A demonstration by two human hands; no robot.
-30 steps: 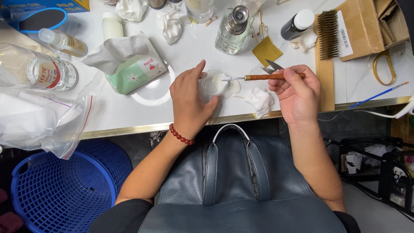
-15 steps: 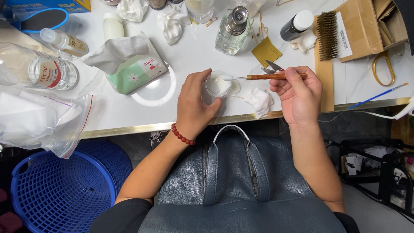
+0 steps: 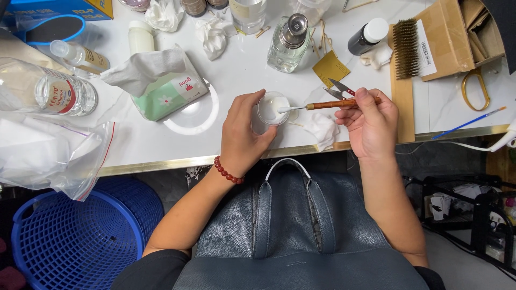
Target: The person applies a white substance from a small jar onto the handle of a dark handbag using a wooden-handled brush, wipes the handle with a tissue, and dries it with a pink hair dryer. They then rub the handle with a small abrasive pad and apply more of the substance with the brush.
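Brush dipped into a small jar at the bench edge

The small clear jar [image 3: 270,111] is gripped by the left hand [image 3: 243,134]; the wooden-handled brush [image 3: 328,105], pinched by the right hand [image 3: 371,121], enters from 3 o'clock. The dark leather bag [image 3: 295,225] at 6 o'clock is untouched.

Bright, even overhead light on my white tabletop [image 3: 161,139], nearly blown out around the glass bottle [image 3: 287,37]. Soft short shadows under my left hand [image 3: 242,134] and right hand [image 3: 371,121]. Below the table edge it's dim; the blue basket [image 3: 75,241] and the right corner go dark. Focus sharp centrally, mild wide-angle bending at edges.
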